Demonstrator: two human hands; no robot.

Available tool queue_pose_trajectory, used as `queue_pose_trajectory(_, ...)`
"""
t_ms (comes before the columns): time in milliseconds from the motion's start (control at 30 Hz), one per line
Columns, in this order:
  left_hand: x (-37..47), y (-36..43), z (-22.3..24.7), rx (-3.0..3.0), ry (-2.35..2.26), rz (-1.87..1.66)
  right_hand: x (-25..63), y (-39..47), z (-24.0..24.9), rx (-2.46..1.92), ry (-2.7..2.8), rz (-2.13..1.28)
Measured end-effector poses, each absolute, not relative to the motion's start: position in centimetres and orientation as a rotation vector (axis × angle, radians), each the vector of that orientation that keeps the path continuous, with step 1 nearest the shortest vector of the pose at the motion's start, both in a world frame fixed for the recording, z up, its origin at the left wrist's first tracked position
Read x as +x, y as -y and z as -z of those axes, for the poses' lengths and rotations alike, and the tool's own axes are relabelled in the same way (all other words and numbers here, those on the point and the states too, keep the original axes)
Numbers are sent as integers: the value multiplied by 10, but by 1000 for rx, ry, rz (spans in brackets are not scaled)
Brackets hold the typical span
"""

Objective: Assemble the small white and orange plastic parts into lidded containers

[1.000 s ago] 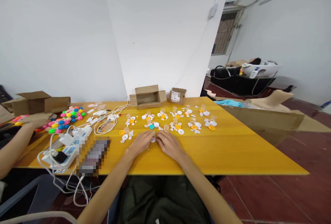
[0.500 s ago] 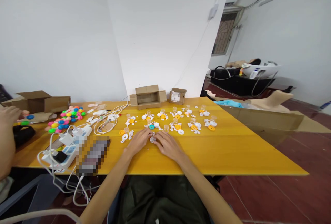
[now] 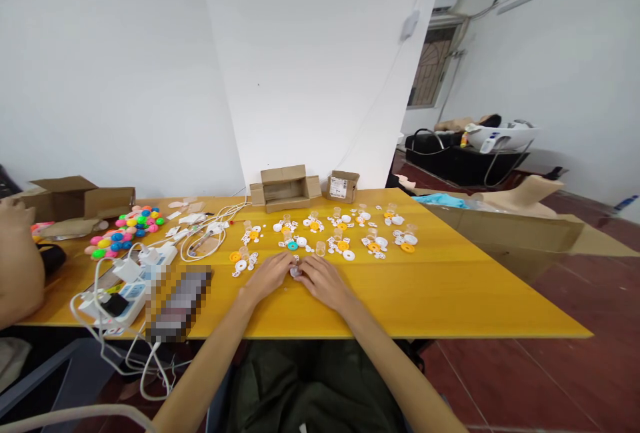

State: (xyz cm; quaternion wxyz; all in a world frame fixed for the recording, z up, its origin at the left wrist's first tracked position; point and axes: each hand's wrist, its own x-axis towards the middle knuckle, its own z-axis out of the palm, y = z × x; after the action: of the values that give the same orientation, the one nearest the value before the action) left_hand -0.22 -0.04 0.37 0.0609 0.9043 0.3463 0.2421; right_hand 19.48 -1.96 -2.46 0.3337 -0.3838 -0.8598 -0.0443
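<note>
Low over the table's front half, my left hand [image 3: 271, 273] and my right hand [image 3: 323, 280] meet with bent fingers around a small clear round plastic piece [image 3: 295, 272]. Fingertips from both sides press on it, and they hide part of it. Just beyond my hands lie a teal ring [image 3: 293, 246], a white disc [image 3: 301, 242] and a clear plastic cup [image 3: 321, 248]. To the left of my left hand sit an orange ring [image 3: 235, 256] and a white disc [image 3: 241, 265].
Several piles of clear cups, orange rings and small white pieces spread over the yellow table [image 3: 450, 300]. An open cardboard box [image 3: 285, 206] and a smaller box [image 3: 343, 186] stand behind. Leftward are a phone [image 3: 180, 303], a power strip [image 3: 143, 290], coloured balls [image 3: 117, 240] and another person's arm [image 3: 17, 266].
My hands stay in nearly the same place on the clear round piece, with slight finger movement. At the left, the other person's hand has moved, and the balls near it no longer show the same way.
</note>
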Motion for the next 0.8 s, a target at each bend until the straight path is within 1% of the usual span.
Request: queue_pose_trajectory(800, 0, 5, -9, 2786, -925, -765, 198, 17, 28, -1009, 2215, 60)
